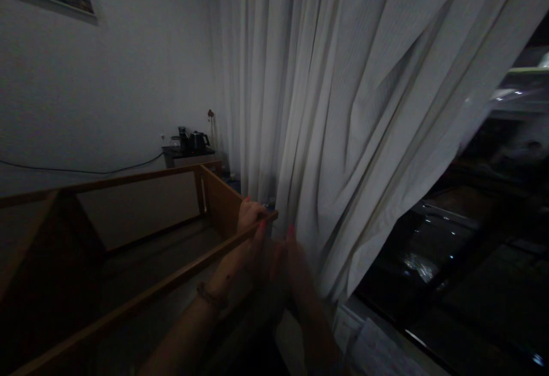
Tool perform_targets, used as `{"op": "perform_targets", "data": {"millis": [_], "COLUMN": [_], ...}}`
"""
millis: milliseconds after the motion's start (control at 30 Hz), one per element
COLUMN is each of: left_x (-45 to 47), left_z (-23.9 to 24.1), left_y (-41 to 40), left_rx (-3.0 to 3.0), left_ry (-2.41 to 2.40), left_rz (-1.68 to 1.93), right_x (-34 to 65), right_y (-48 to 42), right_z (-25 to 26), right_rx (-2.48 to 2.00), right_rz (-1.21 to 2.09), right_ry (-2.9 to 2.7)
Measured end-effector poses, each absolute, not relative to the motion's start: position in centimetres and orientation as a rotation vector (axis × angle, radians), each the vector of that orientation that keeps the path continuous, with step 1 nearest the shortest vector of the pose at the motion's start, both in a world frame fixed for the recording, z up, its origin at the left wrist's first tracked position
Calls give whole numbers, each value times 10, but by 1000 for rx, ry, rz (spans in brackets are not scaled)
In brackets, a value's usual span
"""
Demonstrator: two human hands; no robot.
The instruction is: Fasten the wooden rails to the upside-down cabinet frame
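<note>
A brown wooden frame (141, 296), open like a shelf unit with dividers, stretches across the lower left. My left hand (253, 244), a bracelet on its wrist, is wrapped around the frame's near rail close to its right end. Its fingers show behind the rail and its thumb lies in front. Just right of that rail end, my right hand (291, 256) is apart from the wood and blurred by motion. Its thumb points up, away from the other fingers, and no object shows in it.
A long white curtain (309, 107) hangs close beyond my hands. In the back corner, a dark kettle (197, 139) stands on a small cabinet (193, 159). A black cable (103, 171) runs along the wall. Dark reflective glass (429, 262) lies to the right.
</note>
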State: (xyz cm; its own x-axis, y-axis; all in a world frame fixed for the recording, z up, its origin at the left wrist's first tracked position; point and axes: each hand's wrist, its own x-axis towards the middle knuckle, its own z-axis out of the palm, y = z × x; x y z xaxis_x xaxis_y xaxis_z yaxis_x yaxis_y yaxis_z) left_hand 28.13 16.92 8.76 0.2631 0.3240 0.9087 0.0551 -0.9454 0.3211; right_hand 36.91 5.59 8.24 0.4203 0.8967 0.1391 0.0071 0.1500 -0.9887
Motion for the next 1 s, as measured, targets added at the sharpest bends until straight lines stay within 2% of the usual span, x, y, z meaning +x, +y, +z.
{"op": "perform_targets", "data": {"millis": [200,400,500,667,767,867,1000], "left_x": [282,282,281,279,280,280,280], "left_z": [89,91,95,96,96,95,95], "left_y": [170,168,167,165,164,165,167], "left_rx": [2309,2302,2329,2333,2340,2351,2369], "left_ry": [356,354,371,392,421,403,385], "left_rz": [1771,1784,1748,1739,1720,1742,1742], "right_x": [370,373,376,383,385,382,374], "right_y": [54,54,50,48,50,50,48], "right_z": [80,82,88,82,77,77,77], "right_rx": [-1017,-987,-1219,-1416,-1328,-1242,-1180], "right_rz": [973,913,563,-495,-767,-711,-327], "right_ry": [-853,-843,-919,-1157,-1306,-1353,-1301]}}
